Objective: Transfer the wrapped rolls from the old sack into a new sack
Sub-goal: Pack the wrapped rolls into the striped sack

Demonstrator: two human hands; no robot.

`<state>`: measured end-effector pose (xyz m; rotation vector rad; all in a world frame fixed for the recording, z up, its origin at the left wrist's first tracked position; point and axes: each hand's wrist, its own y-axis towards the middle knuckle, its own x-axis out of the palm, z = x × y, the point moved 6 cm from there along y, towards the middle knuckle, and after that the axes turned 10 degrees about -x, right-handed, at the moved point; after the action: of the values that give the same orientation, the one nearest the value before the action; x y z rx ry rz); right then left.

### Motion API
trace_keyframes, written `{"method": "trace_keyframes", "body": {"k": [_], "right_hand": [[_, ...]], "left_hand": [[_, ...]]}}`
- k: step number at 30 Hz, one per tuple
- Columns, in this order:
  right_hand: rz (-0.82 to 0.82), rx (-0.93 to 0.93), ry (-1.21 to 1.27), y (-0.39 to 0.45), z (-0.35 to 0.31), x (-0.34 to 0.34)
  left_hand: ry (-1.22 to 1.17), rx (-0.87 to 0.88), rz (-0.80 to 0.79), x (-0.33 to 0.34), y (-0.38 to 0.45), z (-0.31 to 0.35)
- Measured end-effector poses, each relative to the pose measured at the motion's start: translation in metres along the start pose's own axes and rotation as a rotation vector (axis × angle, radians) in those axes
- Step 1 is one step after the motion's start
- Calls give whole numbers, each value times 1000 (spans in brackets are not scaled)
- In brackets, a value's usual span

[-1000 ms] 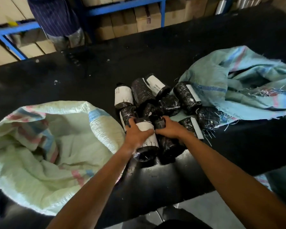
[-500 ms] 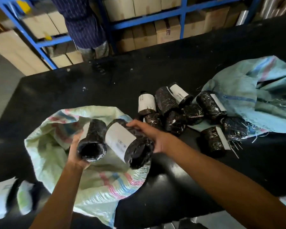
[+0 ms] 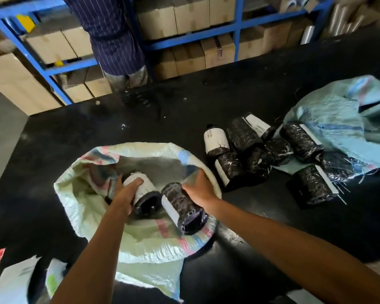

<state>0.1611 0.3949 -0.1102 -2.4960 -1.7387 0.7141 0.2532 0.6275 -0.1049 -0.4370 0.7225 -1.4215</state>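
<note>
Now lower than before, inside the new sack [image 3: 97,207]: left hand [image 3: 124,195] and right hand [image 3: 199,189], each gripping a roll.

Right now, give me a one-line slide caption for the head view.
Both hands, left hand and right hand, lower wrapped rolls into the new sack.

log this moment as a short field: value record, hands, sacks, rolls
left hand: grips a white-labelled roll over the new sack's mouth
right hand: grips a black wrapped roll there
new sack: pale green, open
old sack: blue, lying right
loose rolls: clustered on the black table by the old sack
</note>
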Motion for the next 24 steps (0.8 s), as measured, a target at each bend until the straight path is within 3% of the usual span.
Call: {"method": "trace_keyframes", "body": {"k": [2, 4, 5, 9, 12, 15, 19, 22, 24], "right_hand": [[197, 13, -2, 13, 6, -18], [221, 22, -15, 19, 6, -27], [104, -20, -78, 21, 4, -24], [-738, -87, -496, -15, 7, 20], [-889, -17, -633, -35, 18, 37], [-812, 83, -417, -26, 12, 29], [-424, 312, 144, 3, 13, -4], [-192, 270, 208, 14, 13, -9], [-229, 181, 58, 12, 10, -3]], "left_hand": [[229, 10, -19, -5, 15, -4], [437, -21, -79, -6, 27, -17], [501, -12, -99, -5, 30, -23], [626, 141, -90, 3, 38, -32], [695, 184, -100, 6, 35, -29], [651, 209, -100, 3, 34, -23], [537, 175, -145, 0, 31, -27], [566, 179, -177, 4, 35, -35], [487, 175, -176, 9, 35, -29]]}}
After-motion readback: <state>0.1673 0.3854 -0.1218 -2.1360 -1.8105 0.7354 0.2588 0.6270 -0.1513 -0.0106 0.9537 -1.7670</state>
